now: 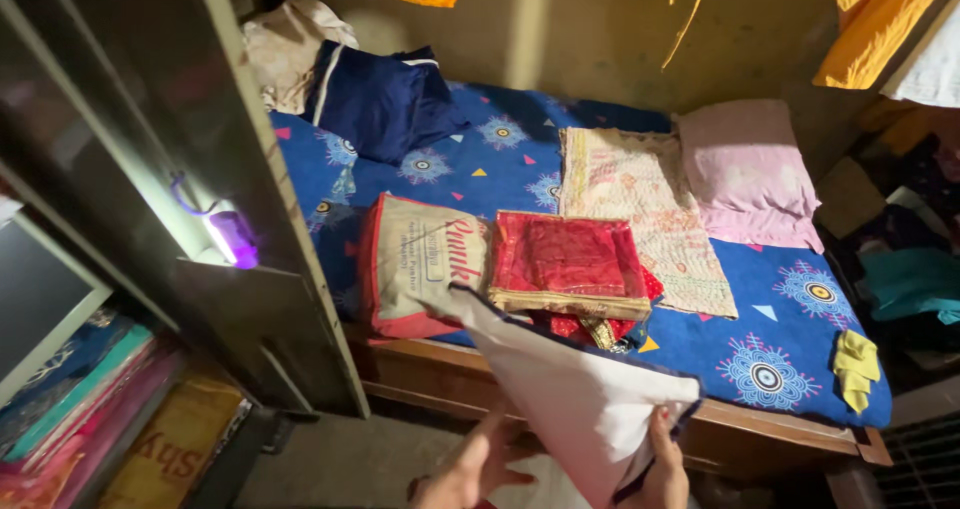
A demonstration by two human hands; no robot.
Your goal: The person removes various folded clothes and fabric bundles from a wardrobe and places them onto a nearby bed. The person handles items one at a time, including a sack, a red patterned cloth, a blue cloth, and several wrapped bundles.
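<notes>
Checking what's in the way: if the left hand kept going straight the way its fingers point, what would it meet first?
Probably the white cloth: the left hand points up and right at the cloth's underside, which the right hand grips by the edge. Behind it stands the wooden bed frame; depth is unclear.

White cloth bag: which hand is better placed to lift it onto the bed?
Right. The right hand already grips the white cloth bag at its lower edge, nearer the bed. The left hand lies open beneath it, fingers spread, gripping nothing visible.

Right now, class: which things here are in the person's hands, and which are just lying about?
In hand:
white cloth
left hand
right hand

Lying about:
red folded fabric
printed cloth bag
pink pillow
navy garment
yellow cloth
</notes>
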